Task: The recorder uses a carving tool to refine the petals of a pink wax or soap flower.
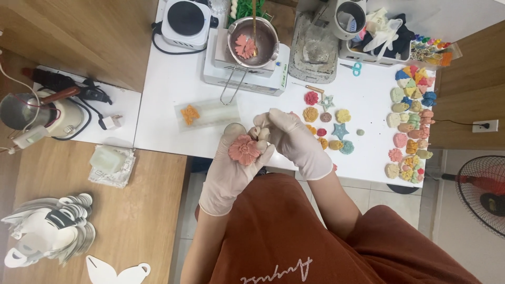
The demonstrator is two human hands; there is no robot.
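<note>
Left hand [231, 163], gloved, cups a pink flower [244, 150] in its curled fingers, over the near edge of the white table [173, 100]. Right hand [294, 139], gloved too, pinches at the flower's two o'clock edge, fingertips closed. At twelve o'clock, a metal pot [253, 41] holds another pink flower on a white heater. At three o'clock, coloured shapes [410, 126] lie spread out. At ten o'clock, a clear mould [208, 114].

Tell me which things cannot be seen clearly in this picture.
- Left hand: the palm under the pink flower is hidden by it.
- Right hand: whatever its fingertips pinch is covered by them.
- Fan: cut off by the right edge.
- Pile of small shapes: too small to identify each.
</note>
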